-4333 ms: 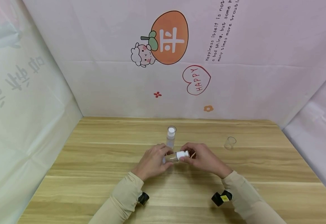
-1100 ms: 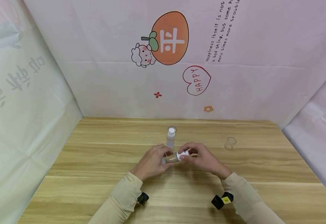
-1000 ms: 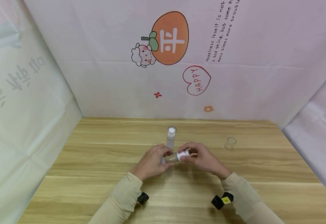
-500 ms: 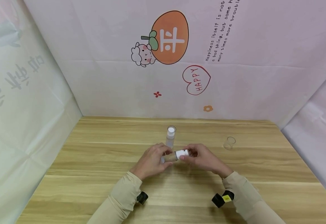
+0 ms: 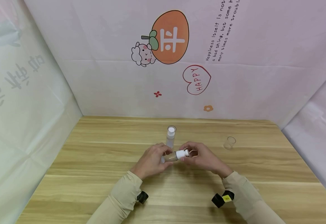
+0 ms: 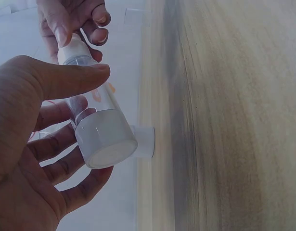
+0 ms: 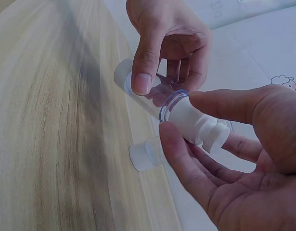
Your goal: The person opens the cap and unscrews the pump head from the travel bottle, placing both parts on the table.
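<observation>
A clear bottle with a white base and a white pump top (image 7: 186, 118) is held tilted above the table between both hands. My left hand (image 5: 153, 158) grips its clear body (image 6: 104, 98), thumb across one side and fingers curled round the other. The thumb and index finger of my right hand (image 5: 202, 157) pinch the white collar under the pump head. Just beyond the hands, a second bottle (image 5: 170, 137) of the same sort stands upright with a clear cap over its white top. In the head view, the left fingers hide part of the held bottle's body.
A loose clear cap (image 5: 229, 143) stands on the wooden table (image 5: 263, 161) to the right. White printed cloth (image 5: 109, 90) rises at the back edge, with more cloth at both sides. Black cameras sit at the left wrist (image 5: 142, 197) and right wrist (image 5: 221, 199).
The right thumb and fingers have shifted back and forth round the white pump top. The left hand has kept its grip on the body; the standing bottle and loose cap have not moved.
</observation>
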The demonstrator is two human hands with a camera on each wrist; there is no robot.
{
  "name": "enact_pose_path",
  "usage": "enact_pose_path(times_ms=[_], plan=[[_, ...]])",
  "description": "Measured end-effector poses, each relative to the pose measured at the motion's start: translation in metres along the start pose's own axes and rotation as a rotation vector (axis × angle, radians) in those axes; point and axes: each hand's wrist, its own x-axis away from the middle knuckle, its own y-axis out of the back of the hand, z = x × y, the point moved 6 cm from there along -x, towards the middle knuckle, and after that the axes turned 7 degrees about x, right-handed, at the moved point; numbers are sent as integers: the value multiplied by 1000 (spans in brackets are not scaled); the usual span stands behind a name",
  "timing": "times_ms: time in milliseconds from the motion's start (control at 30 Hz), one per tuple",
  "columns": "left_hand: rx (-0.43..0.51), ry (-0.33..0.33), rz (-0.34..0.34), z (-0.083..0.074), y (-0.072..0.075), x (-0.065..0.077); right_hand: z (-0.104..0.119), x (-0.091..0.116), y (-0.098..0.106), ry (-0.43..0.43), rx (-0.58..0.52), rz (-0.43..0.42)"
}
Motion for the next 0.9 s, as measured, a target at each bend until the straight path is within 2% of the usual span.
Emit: enact_pose_path(times_ms=[300, 467, 600, 767, 900], plan=[[4, -11, 5, 0, -2, -1, 1, 1, 2, 5, 4, -45], [14, -8, 14, -2, -2, -1, 2, 1, 3, 29, -23, -55], [14, -8, 13, -3, -1, -1, 2, 2, 4, 50, -2, -64], [9, -10, 9, -3, -1, 0, 2, 3, 6, 19, 45, -74], [11, -12, 6, -3, -1, 0, -2, 3, 6, -34, 76, -47]])
